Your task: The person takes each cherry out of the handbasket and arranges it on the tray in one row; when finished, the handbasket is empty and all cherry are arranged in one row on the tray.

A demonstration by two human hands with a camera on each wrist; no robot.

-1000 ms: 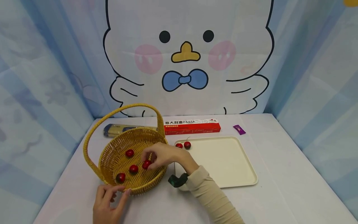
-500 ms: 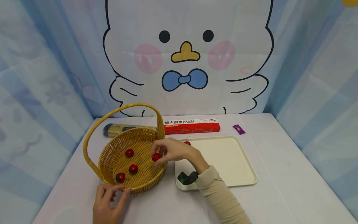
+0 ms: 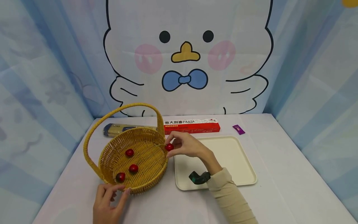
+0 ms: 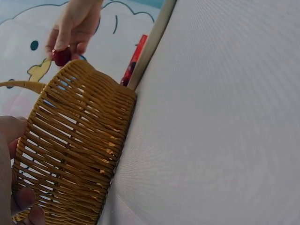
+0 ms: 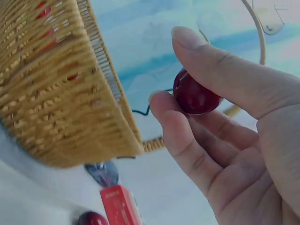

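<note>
Plainly, our right hand pinches a cherry between thumb and fingertips, just outside the rim of the basket, between two and three o'clock from the basket's middle. What counts most, we judge, is the bearing from that fruit to the pale tray: between three and four o'clock, with our right hand overlapping the tray's ten o'clock corner in the head view. The cherry is round; only its thin stem gives a long axis, pointing to nine o'clock over the basket. Our left hand grips the rim near seven o'clock, and three cherries lie inside.

From the right wrist we see a gap between the held cherry and the basket, unclear in the head view, and another cherry, absent there, at eight o'clock from the red pasta box.
</note>
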